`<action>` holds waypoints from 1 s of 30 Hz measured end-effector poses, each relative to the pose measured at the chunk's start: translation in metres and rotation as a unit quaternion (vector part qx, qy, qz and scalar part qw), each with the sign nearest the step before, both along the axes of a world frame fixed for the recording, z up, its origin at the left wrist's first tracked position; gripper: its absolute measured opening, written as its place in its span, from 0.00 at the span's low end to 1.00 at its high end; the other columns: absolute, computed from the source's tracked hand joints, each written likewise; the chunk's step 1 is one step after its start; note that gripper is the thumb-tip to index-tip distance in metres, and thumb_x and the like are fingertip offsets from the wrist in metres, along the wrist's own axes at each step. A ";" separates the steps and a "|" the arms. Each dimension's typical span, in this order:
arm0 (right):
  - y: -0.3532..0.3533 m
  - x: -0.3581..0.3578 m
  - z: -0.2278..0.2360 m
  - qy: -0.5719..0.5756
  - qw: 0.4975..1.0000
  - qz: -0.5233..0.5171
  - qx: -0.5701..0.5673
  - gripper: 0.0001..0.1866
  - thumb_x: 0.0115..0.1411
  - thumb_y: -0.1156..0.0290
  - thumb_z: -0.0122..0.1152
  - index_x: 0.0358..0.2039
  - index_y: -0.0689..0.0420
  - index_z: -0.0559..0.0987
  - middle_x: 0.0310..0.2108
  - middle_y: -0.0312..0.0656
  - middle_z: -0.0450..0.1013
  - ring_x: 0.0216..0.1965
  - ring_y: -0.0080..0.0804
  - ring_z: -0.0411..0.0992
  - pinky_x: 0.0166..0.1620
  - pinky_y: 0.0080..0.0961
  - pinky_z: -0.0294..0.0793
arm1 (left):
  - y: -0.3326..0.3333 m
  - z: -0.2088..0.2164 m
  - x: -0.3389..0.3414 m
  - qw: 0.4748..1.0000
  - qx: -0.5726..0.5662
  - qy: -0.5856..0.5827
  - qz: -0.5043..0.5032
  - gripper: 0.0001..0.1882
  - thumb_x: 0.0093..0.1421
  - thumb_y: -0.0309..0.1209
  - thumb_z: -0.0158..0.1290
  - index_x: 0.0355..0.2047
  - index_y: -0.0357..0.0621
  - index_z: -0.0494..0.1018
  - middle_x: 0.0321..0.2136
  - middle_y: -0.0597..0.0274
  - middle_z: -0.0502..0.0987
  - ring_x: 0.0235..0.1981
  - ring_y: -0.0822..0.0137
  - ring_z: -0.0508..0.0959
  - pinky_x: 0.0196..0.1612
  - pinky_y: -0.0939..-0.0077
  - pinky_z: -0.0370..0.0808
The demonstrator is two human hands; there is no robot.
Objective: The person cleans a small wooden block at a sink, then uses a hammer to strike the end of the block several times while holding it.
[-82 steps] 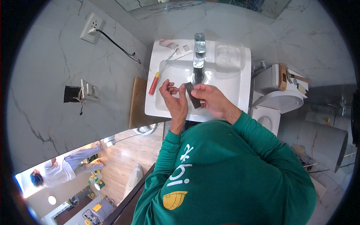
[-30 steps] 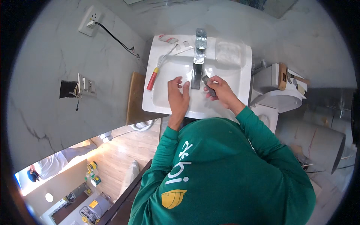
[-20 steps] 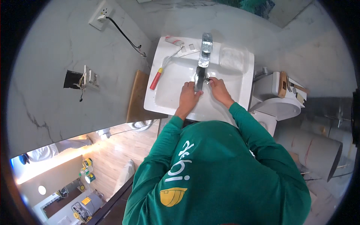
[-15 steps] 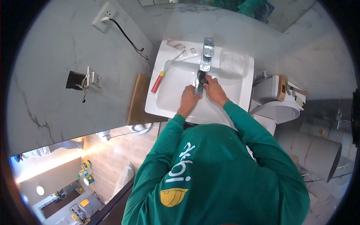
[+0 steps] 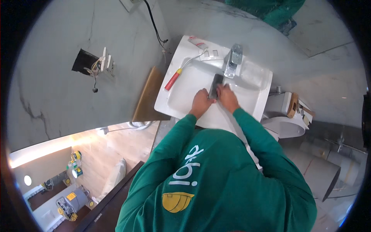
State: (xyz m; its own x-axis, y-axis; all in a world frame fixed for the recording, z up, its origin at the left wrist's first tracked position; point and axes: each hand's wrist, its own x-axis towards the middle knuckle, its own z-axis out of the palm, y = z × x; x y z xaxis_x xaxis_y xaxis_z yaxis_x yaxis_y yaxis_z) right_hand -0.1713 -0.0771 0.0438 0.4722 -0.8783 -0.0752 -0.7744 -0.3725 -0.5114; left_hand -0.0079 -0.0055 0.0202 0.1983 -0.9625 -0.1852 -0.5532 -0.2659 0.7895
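Observation:
Over the white sink (image 5: pixel 181 101), my left hand (image 5: pixel 201 103) is closed round the near end of a flat, dark grey, rectangular tool (image 5: pixel 216 85); its exact kind is unclear. My right hand (image 5: pixel 228 99) is beside the tool's right side, its fingers bent toward it and a little smeared by motion. Whether they grip the tool or rub it is hard to see. Just beyond the tool's far end stands a chrome faucet (image 5: pixel 234 60). On the sink's left side lies a small paint roller with a red and yellow handle (image 5: pixel 173 79).
A clear plastic container (image 5: pixel 253 75) sits on the sink's back right. Left of the sink leans a brown board (image 5: pixel 148 96). A wall opening (image 5: pixel 84 62) has loose wires. At right is a toilet (image 5: pixel 285 125) with tools on its tank, near a large grey cylinder (image 5: pixel 317 170).
The view has turned and shifted. The tool and both hands have come slightly away from under the faucet. My right fingers, earlier at a dark part on the tool, now blur along its side.

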 end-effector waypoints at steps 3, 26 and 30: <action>-0.013 0.009 -0.008 -0.002 1.000 -0.012 0.012 0.14 0.73 0.63 0.51 0.51 0.57 0.76 0.41 0.65 0.72 0.38 0.72 0.76 0.42 0.62 0.78 | 0.002 -0.010 0.004 0.999 -0.012 -0.023 -0.026 0.27 0.48 0.42 0.75 0.36 0.35 0.75 0.35 0.43 0.80 0.41 0.40 0.79 0.46 0.49 0.76; 0.041 0.002 0.022 0.020 0.996 0.079 0.036 0.13 0.72 0.63 0.52 0.45 0.60 0.76 0.35 0.68 0.72 0.36 0.71 0.76 0.40 0.61 0.76 | 0.002 -0.003 0.014 0.996 0.050 -0.077 -0.010 0.29 0.51 0.50 0.72 0.36 0.35 0.77 0.37 0.42 0.80 0.44 0.41 0.81 0.48 0.49 0.78; -0.024 -0.009 -0.018 0.041 0.997 0.054 -0.020 0.14 0.74 0.63 0.49 0.50 0.56 0.76 0.42 0.66 0.73 0.37 0.71 0.78 0.41 0.63 0.79 | 0.004 0.007 0.004 0.998 0.033 -0.057 -0.019 0.29 0.50 0.49 0.72 0.37 0.36 0.78 0.38 0.43 0.80 0.45 0.42 0.81 0.49 0.49 0.78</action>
